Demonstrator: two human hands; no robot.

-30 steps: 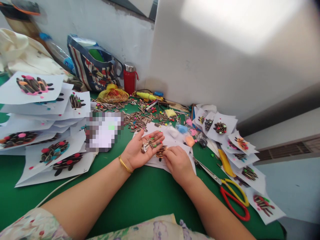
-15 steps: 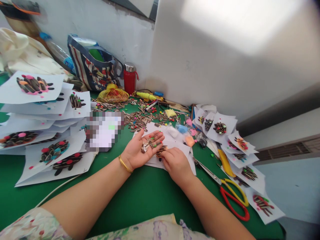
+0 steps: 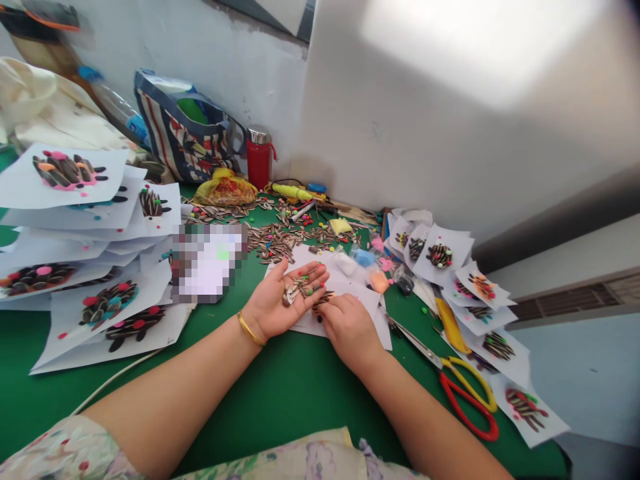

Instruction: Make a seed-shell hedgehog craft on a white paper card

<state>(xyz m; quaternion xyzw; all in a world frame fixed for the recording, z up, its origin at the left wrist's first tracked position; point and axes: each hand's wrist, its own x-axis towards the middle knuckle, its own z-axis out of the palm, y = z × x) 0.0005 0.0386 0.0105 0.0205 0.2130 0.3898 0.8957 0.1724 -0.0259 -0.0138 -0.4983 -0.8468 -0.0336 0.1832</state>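
My left hand [image 3: 280,300] lies palm up, fingers extended and slightly cupped, holding a small heap of striped sunflower seeds [image 3: 300,287] mixed with red and green bits. Beside it, my right hand [image 3: 353,327] has its fingers pinched together at a cluster of seeds [image 3: 323,302] on a white sheet of paper [image 3: 367,300]. What sits between those fingertips is hidden. A dark spot shows on the paper just below the cluster.
Loose seeds [image 3: 275,240] and coloured balls spread behind my hands. Bagged coloured clay [image 3: 379,281] and scissors [image 3: 443,363] lie right. Papers with seed figures are stacked left [image 3: 107,307] and right [image 3: 443,257]. Farther back stand a red bottle [image 3: 259,163] and a bag [image 3: 187,133].
My right hand has shifted very slightly at the seed cluster. The left hand and its seeds stay in place.
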